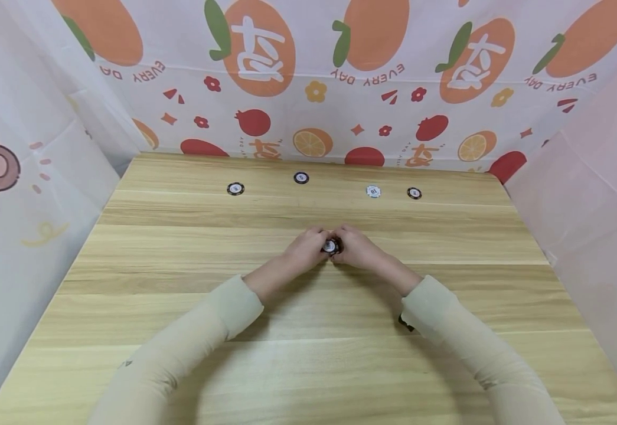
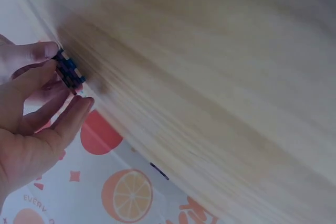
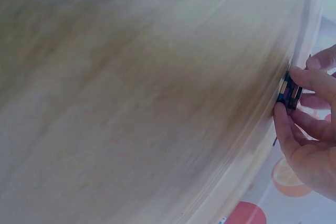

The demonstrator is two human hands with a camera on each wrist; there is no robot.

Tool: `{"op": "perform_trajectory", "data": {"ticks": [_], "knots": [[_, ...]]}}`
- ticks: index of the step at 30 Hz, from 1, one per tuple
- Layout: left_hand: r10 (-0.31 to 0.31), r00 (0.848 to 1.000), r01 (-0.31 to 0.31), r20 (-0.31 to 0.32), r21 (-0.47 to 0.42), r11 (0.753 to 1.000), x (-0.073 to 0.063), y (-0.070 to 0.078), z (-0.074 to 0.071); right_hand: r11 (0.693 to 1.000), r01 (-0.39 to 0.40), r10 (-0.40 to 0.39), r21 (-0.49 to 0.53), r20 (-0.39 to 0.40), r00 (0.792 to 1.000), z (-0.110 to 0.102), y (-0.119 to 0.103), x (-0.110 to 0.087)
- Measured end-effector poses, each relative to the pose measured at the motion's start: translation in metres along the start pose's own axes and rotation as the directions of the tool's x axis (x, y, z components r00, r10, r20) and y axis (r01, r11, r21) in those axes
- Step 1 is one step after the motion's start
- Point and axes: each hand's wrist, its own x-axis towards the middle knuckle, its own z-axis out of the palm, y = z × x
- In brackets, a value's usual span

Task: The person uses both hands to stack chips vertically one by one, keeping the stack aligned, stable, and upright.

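Observation:
A short stack of black poker chips [image 1: 332, 246] stands at the middle of the table, its white printed centre facing up. From the left side my left hand [image 1: 307, 249] holds it by the edge. My right hand [image 1: 358, 248] grips the opposite edge, so the fingers of both hands nearly meet around it. In the left wrist view the stacked chips [image 2: 69, 68] show light edge blocks between the fingertips of the two hands. The right wrist view shows my thumb and fingers pinching the stack [image 3: 290, 92] close over the wood.
Along the table's far edge lie a black chip [image 1: 235, 189], a dark blue-black chip [image 1: 301, 177], a white chip [image 1: 374, 191] and another black chip [image 1: 414, 193]. A dark object [image 1: 406, 323] is partly hidden under my right sleeve. Fruit-printed curtain [image 1: 316, 118] hangs behind the wooden table [image 1: 308, 366].

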Motion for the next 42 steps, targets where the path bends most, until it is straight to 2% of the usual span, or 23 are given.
{"op": "perform_trajectory", "data": {"ticks": [5, 11, 22, 28, 42], "knots": [[-0.057, 0.998, 0.056, 0.032, 0.030, 0.998, -0.0012, -0.0028, -0.0038, 0.999, -0.021, 0.021, 0.030, 0.003, 1.000, 0.0002, 0.0013, 0.0003], [-0.093, 0.994, 0.091, 0.049, 0.037, 0.995, -0.0019, -0.0027, -0.0071, 0.999, -0.024, 0.023, 0.039, 0.007, 1.000, -0.0008, 0.0004, 0.0000], [-0.086, 0.995, 0.084, 0.058, 0.041, 0.996, 0.0000, -0.0026, -0.0062, 0.998, -0.025, 0.024, 0.060, 0.005, 1.000, -0.0007, 0.0004, 0.0002], [-0.107, 0.992, 0.104, 0.069, 0.046, 0.993, 0.0014, -0.0023, -0.0070, 0.998, -0.030, 0.029, 0.049, 0.009, 1.000, -0.0007, 0.0003, 0.0009], [-0.093, 0.995, 0.091, 0.040, 0.034, 0.995, 0.0031, -0.0035, -0.0058, 0.995, -0.044, 0.043, 0.085, 0.021, 0.999, -0.0033, 0.0004, 0.0020]]}}
